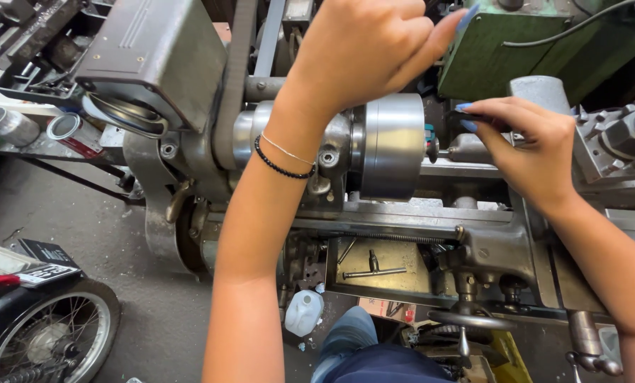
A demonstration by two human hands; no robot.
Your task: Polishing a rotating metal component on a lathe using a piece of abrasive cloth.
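Hovering fisted above chuck (392, 145): left hand (363, 50); right hand (523, 149) pinching dark tool (489, 122) beside chuck face.

chuck (392, 145): steel cyl, horiz on lathe | small dark tool (491, 122): beside chuck face, right

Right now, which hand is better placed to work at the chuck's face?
Probably the right hand: its fingers pinch a small dark tool beside the chuck face. The left hand is fisted above the chuck.
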